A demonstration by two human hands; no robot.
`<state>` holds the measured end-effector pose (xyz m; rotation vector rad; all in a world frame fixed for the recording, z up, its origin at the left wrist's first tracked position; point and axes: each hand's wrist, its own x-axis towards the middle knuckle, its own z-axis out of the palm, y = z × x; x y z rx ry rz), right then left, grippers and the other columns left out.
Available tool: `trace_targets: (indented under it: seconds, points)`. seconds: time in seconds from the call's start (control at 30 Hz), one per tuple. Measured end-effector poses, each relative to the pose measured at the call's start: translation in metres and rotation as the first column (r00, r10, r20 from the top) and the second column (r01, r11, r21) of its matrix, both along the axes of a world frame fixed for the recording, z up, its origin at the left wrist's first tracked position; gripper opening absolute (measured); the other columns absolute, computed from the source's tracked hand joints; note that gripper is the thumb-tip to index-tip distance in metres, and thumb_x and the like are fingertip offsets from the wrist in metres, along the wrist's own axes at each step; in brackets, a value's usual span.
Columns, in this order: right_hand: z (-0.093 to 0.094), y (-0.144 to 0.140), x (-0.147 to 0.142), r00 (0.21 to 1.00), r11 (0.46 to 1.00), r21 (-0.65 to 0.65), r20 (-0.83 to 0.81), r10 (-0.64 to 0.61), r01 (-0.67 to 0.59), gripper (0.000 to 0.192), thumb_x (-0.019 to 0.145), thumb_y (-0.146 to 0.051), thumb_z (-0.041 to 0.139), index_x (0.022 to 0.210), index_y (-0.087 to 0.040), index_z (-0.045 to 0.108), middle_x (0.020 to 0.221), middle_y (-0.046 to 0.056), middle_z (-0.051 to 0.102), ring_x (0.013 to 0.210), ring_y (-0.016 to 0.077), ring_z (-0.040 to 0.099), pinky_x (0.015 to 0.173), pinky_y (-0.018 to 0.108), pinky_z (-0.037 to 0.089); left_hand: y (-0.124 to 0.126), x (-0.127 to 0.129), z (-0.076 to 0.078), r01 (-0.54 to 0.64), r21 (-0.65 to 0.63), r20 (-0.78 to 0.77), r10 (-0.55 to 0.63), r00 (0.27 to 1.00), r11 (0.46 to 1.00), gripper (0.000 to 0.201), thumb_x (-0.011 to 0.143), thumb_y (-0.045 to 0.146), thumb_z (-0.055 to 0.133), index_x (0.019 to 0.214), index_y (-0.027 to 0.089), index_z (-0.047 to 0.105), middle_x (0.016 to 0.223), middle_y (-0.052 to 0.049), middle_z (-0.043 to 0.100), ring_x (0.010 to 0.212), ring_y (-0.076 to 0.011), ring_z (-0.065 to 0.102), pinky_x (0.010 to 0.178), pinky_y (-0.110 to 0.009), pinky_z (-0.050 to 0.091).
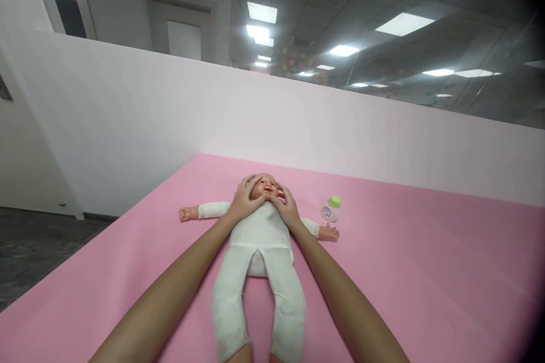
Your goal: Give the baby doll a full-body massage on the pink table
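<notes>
A baby doll [259, 229] with a white cloth body lies face up, its arms spread out to both sides and its legs toward me. My left hand [246, 199] cups one side of the doll's head, with the fingers along the cheek and temple and the thumb at the chin. On the other side my right hand [286, 204] curves round the cheek, its thumb also by the chin. Both thumb tips come close together below the doll's mouth. The back of the head is hidden.
The doll lies on a pink padded table [426, 272]. A small clear bottle with a green cap [334, 202] stands right of the doll, near its outstretched hand. A white low wall [298, 119] closes off the back, and grey floor [34, 249] shows at the left.
</notes>
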<state>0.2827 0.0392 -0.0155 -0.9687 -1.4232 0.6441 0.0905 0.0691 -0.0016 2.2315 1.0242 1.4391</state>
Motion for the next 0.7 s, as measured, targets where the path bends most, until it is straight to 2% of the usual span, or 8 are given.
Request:
trace_targets:
  seconds: [0.2, 0.7]
  points:
    - [-0.0008, 0.0014, 0.0006, 1.000, 1.000, -0.010, 0.000, 0.007, -0.007, 0.057, 0.088, -0.047, 0.069, 0.139, -0.025, 0.059, 0.146, 0.011, 0.060, 0.127, 0.0289, 0.061, 0.109, 0.048, 0.051, 0.0025, -0.0007, -0.0019, 0.023, 0.012, 0.002, -0.023, 1.000, 1.000, 0.059, 0.094, 0.041, 0.064, 0.150, 0.033, 0.050, 0.153, -0.007, 0.047, 0.149, -0.0284, 0.039, 0.126, -0.049, 0.033]
    - [-0.0034, 0.0028, 0.0038, 0.999, 1.000, 0.015, 0.041, 0.000, 0.000, 0.057, 0.089, -0.048, 0.068, 0.141, -0.028, 0.059, 0.149, 0.009, 0.057, 0.125, 0.0267, 0.062, 0.109, 0.045, 0.052, -0.0003, 0.0010, 0.0011, -0.006, -0.009, 0.003, 0.006, 1.000, 1.000, 0.063, 0.090, 0.047, 0.070, 0.149, 0.036, 0.051, 0.152, -0.007, 0.047, 0.147, -0.0303, 0.041, 0.124, -0.050, 0.036]
